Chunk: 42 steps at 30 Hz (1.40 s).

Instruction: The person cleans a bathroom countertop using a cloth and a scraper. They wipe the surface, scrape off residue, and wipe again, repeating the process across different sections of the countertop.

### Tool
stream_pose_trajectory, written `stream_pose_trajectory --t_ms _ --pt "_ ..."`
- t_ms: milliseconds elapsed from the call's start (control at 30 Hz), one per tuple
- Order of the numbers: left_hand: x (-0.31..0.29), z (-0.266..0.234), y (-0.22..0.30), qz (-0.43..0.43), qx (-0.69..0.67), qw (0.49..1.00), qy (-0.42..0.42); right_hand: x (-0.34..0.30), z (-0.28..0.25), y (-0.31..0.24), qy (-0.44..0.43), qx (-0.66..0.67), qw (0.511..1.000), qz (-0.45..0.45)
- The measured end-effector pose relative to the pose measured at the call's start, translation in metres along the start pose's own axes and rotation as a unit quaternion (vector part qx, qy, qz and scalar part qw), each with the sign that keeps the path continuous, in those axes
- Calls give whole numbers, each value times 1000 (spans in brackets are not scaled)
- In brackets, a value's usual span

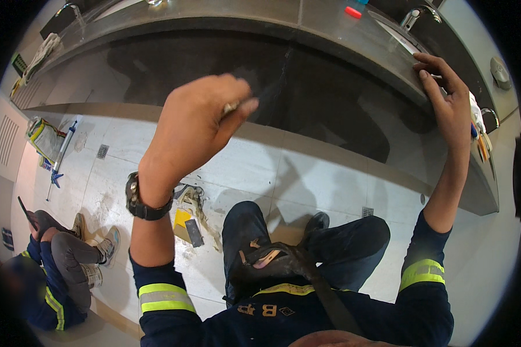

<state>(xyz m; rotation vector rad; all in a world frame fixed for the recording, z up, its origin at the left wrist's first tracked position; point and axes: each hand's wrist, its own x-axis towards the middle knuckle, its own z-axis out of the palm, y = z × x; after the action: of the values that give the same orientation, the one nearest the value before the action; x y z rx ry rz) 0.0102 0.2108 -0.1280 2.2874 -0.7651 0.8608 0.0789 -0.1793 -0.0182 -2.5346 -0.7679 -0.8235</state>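
Note:
My left hand (200,118), with a dark watch (139,199) on its wrist, is raised in front of the dark panel (214,63) under the counter. Its fingers are closed. A small pale bit shows between thumb and fingers, too little of it to name, and the fingertips are slightly blurred. A whitish streak (281,75) runs down the panel to the right of that hand. Over the front edge of the grey countertop (266,17), near the right-hand basin, my right hand (446,87) rests with fingers apart, holding nothing.
A chrome faucet (419,16) and red object (353,12) are on the counter. Below lie a yellow piece (181,224), dark block (194,232) and crumpled cloth (191,196). At left, a caulking gun (63,150) lies beside a bag (43,136); a person (58,260) sits holding a phone.

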Motion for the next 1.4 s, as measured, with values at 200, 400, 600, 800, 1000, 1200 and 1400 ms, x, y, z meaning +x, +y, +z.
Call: stream_pose_trajectory --t_ms 200,400,600,800,1000,1200,1400 --pt "-16 -6 -14 -42 -108 993 15 -3 -1 -6 5 -8 1000 0" --pt "-50 56 -2 -303 -337 875 168 -1 2 -6 5 7 1000 -2" --pt "-37 83 12 -245 -434 839 218 -2 0 -9 12 -4 1000 0" --pt "-19 80 15 -206 -385 862 256 -3 0 -7 6 8 1000 6" --pt "-21 81 20 -234 -389 858 240 -3 -3 -10 16 4 1000 -4" --pt "-6 71 26 -255 -380 857 237 -4 -3 -8 11 -3 1000 0" --pt "-17 73 22 -237 -377 861 246 -3 0 -7 19 5 1000 -14"
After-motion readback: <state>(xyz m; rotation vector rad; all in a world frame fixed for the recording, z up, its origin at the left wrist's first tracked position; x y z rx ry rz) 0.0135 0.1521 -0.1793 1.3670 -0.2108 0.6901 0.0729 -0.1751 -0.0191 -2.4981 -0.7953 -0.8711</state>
